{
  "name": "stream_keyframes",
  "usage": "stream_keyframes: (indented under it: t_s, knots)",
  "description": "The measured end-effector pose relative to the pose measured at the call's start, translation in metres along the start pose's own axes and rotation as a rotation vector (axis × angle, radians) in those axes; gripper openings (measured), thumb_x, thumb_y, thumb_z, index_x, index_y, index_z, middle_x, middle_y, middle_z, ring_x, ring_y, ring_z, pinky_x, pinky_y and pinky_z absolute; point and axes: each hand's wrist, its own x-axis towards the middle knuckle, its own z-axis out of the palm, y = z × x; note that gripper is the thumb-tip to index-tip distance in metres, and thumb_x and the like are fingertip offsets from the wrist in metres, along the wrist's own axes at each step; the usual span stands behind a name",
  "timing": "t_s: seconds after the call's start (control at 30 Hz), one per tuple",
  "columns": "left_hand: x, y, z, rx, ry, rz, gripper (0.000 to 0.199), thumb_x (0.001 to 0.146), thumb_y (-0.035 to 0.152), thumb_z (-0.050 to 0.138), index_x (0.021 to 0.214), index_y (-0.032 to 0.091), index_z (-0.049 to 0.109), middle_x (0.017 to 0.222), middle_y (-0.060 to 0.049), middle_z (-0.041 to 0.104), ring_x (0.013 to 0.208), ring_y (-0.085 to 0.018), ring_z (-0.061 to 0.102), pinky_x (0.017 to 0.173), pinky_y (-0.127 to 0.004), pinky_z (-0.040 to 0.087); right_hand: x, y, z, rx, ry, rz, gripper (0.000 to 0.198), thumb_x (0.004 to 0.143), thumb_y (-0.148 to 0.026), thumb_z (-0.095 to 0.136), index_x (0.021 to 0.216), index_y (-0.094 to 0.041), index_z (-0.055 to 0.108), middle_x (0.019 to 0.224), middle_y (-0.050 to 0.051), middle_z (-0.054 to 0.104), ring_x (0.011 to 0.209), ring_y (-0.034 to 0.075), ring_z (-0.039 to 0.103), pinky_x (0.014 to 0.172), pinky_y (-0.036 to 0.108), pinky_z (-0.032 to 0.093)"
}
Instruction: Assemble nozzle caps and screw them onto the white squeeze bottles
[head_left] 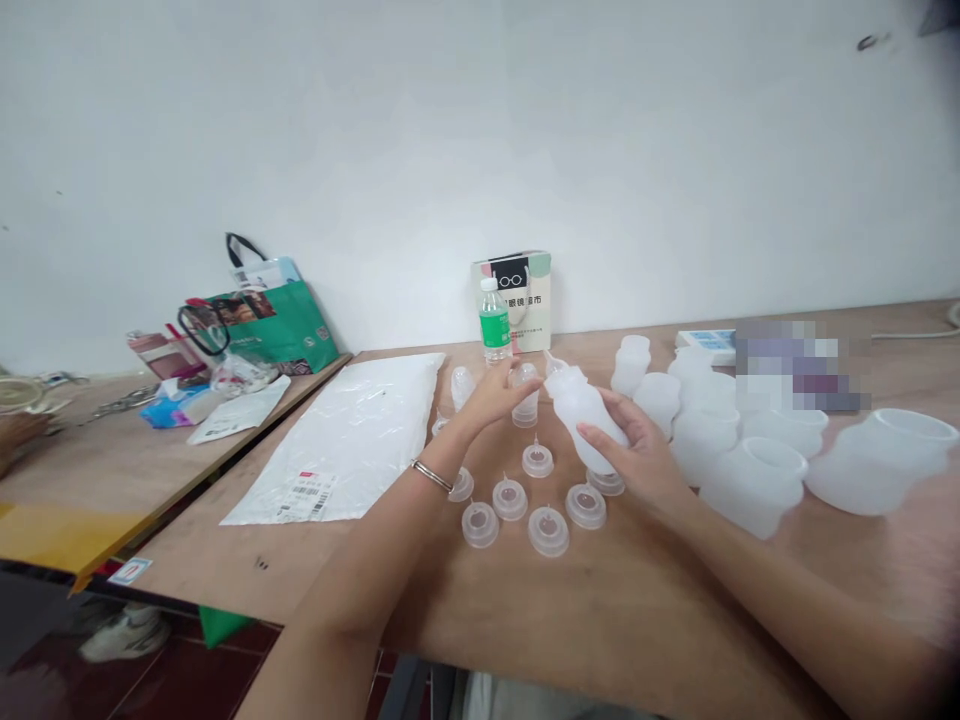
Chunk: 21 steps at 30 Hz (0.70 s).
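Note:
My right hand (637, 440) is wrapped round a frosted white squeeze bottle (581, 410), which leans to the left and has a clear pointed nozzle on top. To its left, my left hand (499, 395), with a bangle on the wrist, is closed round a clear domed cap (525, 408); the thumb crosses in front of it. Another clear domed cap (463, 384) stands behind the left forearm. Several clear nozzle lids, such as this lid (548, 532), lie on the table below my hands, points up. Part of one lid (606, 482) is covered by the bottle.
Several open frosted bottles (757, 485) crowd the right side. A white plastic mailer (352, 430) lies left. At the wall stand a water bottle (495, 325) and a paper bag (536, 300). A green bag (281, 325) sits on the left table (67, 440).

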Motion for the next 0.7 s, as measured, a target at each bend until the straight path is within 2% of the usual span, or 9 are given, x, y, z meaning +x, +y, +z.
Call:
stream_keyframes:
  t_s: [0.1,0.23,0.33,0.4,0.47,0.6,0.7]
  knots:
    - [0.002,-0.004,0.002,-0.039,0.087,-0.009,0.029,0.073,0.034,0.062,0.095,0.015,0.061,0.105,-0.010,0.063,0.102,-0.023,0.056,0.093,-0.038,0.039,0.000,0.000,0.000,-0.044,-0.015,-0.001,0.042,0.075,-0.037,0.064,0.113,-0.024,0.053,0.119,0.006,0.059,0.111,0.024,0.054,0.094,0.039,0.044]
    - [-0.003,0.011,-0.011,-0.139,0.272,-0.018,0.031,0.084,0.041,0.047,0.099,0.016,0.057,0.105,-0.008,0.062,0.100,-0.019,0.056,0.088,-0.032,0.043,-0.001,0.000,0.000,-0.116,-0.039,-0.005,0.044,0.076,-0.038,0.062,0.115,-0.024,0.051,0.123,0.007,0.056,0.115,0.024,0.051,0.093,0.038,0.044]
    - [-0.014,0.028,-0.018,-0.373,0.380,-0.006,0.031,0.085,0.042,0.047,0.102,0.018,0.057,0.107,-0.006,0.063,0.101,-0.018,0.056,0.085,-0.030,0.044,-0.003,-0.001,0.000,-0.217,-0.065,-0.033,0.044,0.078,-0.039,0.059,0.119,-0.025,0.047,0.125,0.006,0.055,0.115,0.024,0.050,0.090,0.038,0.045]
    - [-0.024,0.038,-0.017,-0.535,0.382,0.041,0.029,0.084,0.039,0.051,0.105,0.020,0.057,0.109,-0.005,0.062,0.102,-0.017,0.056,0.087,-0.029,0.043,-0.004,-0.001,0.000,-0.315,-0.076,-0.078,0.045,0.080,-0.040,0.057,0.121,-0.027,0.045,0.124,0.005,0.055,0.113,0.024,0.051,0.090,0.038,0.045]
    - [-0.036,0.044,-0.012,-0.600,0.341,0.108,0.030,0.084,0.036,0.051,0.112,0.023,0.055,0.112,-0.005,0.061,0.102,-0.016,0.056,0.089,-0.029,0.043,-0.006,-0.001,0.000,-0.401,-0.085,-0.132,0.045,0.080,-0.040,0.056,0.122,-0.027,0.045,0.122,0.005,0.056,0.110,0.024,0.053,0.091,0.039,0.044]
    - [-0.054,0.048,0.001,-0.518,0.227,0.175,0.033,0.085,0.033,0.051,0.117,0.024,0.053,0.115,-0.006,0.059,0.104,-0.018,0.055,0.091,-0.033,0.043,-0.010,-0.004,0.001,-0.454,-0.106,-0.196,0.046,0.080,-0.040,0.055,0.123,-0.026,0.044,0.122,0.005,0.056,0.108,0.024,0.055,0.089,0.038,0.045]
    - [-0.059,0.048,0.005,-0.420,0.199,0.207,0.034,0.087,0.033,0.047,0.120,0.025,0.051,0.124,-0.006,0.053,0.112,-0.020,0.050,0.098,-0.038,0.038,-0.012,-0.008,0.002,-0.474,-0.067,-0.190,0.047,0.079,-0.041,0.056,0.122,-0.025,0.046,0.120,0.005,0.058,0.105,0.024,0.057,0.088,0.037,0.046]
